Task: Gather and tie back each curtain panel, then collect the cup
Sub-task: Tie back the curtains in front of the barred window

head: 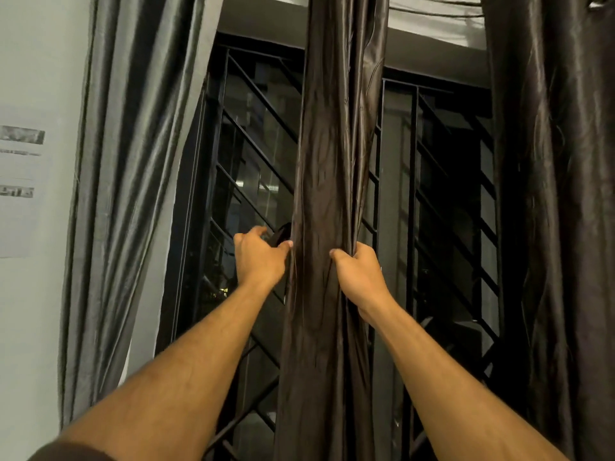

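A dark brown satin curtain panel (327, 181) hangs bunched into a narrow column in front of the window. My left hand (258, 257) is at its left edge, fingers curled round a dark strip (281, 232) that looks like a tie-back, thumb touching the fabric. My right hand (357, 274) grips the right edge of the gathered panel, fingers wrapped behind it. A grey panel (133, 161) hangs at the left and another dark panel (562, 194) at the right. No cup is in view.
Behind the curtains is a dark window with a black metal grille (256, 144) of slanted bars. A pale wall (36, 78) at the left carries printed paper sheets (20, 181).
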Available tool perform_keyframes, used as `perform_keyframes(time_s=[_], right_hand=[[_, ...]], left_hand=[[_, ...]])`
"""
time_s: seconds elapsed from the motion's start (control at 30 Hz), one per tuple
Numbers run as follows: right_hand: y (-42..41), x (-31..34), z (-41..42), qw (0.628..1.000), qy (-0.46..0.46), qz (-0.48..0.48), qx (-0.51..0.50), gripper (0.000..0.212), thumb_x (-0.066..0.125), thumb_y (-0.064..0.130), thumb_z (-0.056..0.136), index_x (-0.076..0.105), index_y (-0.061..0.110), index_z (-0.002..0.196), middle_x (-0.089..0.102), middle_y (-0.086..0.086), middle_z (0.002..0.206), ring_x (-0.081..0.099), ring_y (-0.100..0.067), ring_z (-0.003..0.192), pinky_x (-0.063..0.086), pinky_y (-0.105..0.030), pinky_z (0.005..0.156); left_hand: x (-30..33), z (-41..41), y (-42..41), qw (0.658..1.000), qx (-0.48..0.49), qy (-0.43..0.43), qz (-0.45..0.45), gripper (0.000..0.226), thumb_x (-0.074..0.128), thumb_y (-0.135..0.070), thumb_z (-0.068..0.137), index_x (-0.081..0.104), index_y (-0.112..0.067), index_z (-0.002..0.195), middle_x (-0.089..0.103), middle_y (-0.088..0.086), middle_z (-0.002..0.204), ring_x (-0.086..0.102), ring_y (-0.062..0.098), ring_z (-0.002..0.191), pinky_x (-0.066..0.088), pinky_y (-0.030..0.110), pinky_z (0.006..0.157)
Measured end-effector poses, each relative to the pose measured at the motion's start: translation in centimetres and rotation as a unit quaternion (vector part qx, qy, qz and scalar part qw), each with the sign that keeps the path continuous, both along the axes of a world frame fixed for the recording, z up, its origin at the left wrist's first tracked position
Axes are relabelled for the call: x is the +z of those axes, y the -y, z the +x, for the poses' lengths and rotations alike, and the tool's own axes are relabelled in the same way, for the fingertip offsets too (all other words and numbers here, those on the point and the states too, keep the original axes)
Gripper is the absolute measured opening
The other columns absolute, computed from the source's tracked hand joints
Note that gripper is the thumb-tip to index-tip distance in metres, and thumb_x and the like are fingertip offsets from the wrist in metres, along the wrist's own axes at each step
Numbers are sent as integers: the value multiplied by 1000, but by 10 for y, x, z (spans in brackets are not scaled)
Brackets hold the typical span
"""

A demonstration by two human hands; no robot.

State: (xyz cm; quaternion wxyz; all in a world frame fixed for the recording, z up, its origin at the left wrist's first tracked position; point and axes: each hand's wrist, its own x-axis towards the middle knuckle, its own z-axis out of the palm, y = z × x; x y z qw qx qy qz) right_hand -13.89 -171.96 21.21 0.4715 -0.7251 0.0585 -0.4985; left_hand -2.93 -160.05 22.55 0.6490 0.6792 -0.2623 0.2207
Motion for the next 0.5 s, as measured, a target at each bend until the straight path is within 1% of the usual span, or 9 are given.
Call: perform_keyframes(time_s=[0.03,0.07,0.13,0.2,0.3,0.33,0.4,0.43,0.5], right_hand=[[0,-1,0,1000,10,-5,-8,21,56,16,99,65,35,101,70,21,94,66,6,85,47,-3,61],[-1,-2,0,1000,20,-15,-18,22,57,14,99,64,33,108,69,20,100,65,4,92,48,-4,70],[-4,-4,0,997,37,-45,-45,34,60,12,98,58,23,130,66,12,117,62,-5,107,49,-17,93],[-6,-5,3,995,46,-69,-62,37,62,11,97,56,20,133,67,8,123,63,-8,113,50,-27,102],[-7,-1,5,997,44,-68,3,29,63,11,93,65,33,112,75,17,102,70,2,97,56,-18,85],[-9,1,7,997,38,-53,32,28,63,11,92,67,33,109,78,15,97,72,0,93,58,-19,80],[-10,3,11,998,25,-26,55,25,63,11,91,71,31,104,79,11,93,76,-7,87,62,-29,78],[-11,3,12,998,22,-23,57,24,63,10,91,71,31,100,80,9,91,77,-10,85,63,-33,79],[-15,5,13,998,21,-30,52,23,65,8,91,73,30,94,80,3,89,78,-14,83,64,-37,80]], left_hand=[[4,5,1,1000,-16,-5,10,28,77,-26,91,72,-14,115,68,5,117,67,22,102,49,29,79],[6,7,1,999,-31,-13,10,9,75,-22,92,75,-15,98,73,4,104,69,21,94,51,29,75],[10,11,3,997,-68,-21,0,15,70,-23,92,72,-17,78,72,1,82,69,20,78,53,31,68],[15,8,4,990,-130,-42,-27,21,67,-27,90,65,-18,70,66,1,69,65,22,69,49,32,62],[20,-2,8,969,-228,-86,-45,17,61,-29,82,68,-16,73,66,9,72,63,26,69,47,36,64],[22,-6,9,959,-259,-103,-55,18,58,-28,79,69,-16,72,66,9,71,62,26,68,47,37,64],[24,-7,13,941,-312,-117,-66,23,54,-30,76,71,-17,69,67,8,70,62,27,65,49,35,61],[25,-5,15,929,-346,-113,-67,27,54,-34,76,74,-15,74,70,9,76,65,28,69,51,36,63],[26,-4,17,897,-428,-85,-72,45,60,-46,84,79,-8,97,77,12,99,75,28,89,60,37,78]])
